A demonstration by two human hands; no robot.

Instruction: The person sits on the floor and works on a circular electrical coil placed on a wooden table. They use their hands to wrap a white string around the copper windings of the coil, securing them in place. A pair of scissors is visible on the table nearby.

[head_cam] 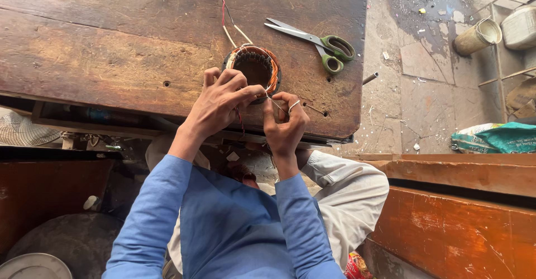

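Stator winding [254, 67], near table [111, 44] edge: my left hand [220, 103] pinches its lacing thread [273, 101] taut; right hand [286, 124] closed on it (scissors [321, 43] lie far right).

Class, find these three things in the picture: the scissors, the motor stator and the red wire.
scissors [326, 46], head view, on the pivot beside the green handles.
motor stator [273, 72], head view, on its copper winding rim.
red wire [222, 5], head view, mid-length on the wooden bench.

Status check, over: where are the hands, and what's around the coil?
Both hands, left and right, pinching thin thread at the coil. Coil sits on the wooden table, leads trailing. Scissors lie beside, apart.
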